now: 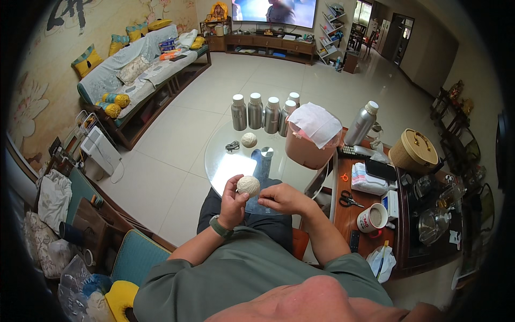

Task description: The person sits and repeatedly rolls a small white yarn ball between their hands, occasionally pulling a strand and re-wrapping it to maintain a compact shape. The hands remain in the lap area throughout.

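Note:
My left hand holds a ball of cream yarn between thumb and fingers, above the near edge of a round glass table. Just right of the ball is my right hand, its fingers curled with thumb and index finger pinched together; whether a strand lies between them is too small to tell. A second cream yarn ball rests on the glass beyond my hands, beside a small bundle of dark cord.
Several metal bottles with white caps stand at the glass table's far side, beside a pink bucket topped with a white cloth. On the wooden table at right lie black-handled scissors, near a mug.

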A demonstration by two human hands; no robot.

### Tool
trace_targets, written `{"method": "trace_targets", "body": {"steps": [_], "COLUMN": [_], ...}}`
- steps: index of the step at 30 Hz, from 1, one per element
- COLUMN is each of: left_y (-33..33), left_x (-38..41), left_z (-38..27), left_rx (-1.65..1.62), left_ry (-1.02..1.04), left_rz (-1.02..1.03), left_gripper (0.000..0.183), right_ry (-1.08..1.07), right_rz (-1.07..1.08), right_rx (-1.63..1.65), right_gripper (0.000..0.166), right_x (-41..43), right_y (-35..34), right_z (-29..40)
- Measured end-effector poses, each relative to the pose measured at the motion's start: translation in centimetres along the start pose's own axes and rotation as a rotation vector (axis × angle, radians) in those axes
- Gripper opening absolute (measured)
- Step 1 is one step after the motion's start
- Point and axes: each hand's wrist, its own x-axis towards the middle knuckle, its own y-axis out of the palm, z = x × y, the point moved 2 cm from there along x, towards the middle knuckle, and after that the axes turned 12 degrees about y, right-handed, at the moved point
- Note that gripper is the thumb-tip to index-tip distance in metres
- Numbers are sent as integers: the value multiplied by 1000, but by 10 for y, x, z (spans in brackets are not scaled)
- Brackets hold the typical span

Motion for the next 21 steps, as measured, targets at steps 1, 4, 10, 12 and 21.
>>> {"method": "trace_targets", "body": {"steps": [1,4,10,12,21], "left_y": [0,-3,-4,-2,2], "left_x": [-1,-1,-4,-4,-6], "left_z": [1,3,3,3,8], "left_rx": [42,105,303,273,272], "left_ry": [6,-13,-14,-48,-138], "left_rz": [8,51,177,193,279], "left_gripper": [59,59,59,60,60], "right_ry": [-4,-11,-36,-39,-29], "right_rz": [19,58,55,41,-1], "right_rx": [-17,-43,7,44,27], "right_gripper": [23,24,23,23,24], "right_x": [0,0,-3,-5,-4], "right_y": [0,1,0,-2,-7], "right_z": [2,5,5,9,1]}}
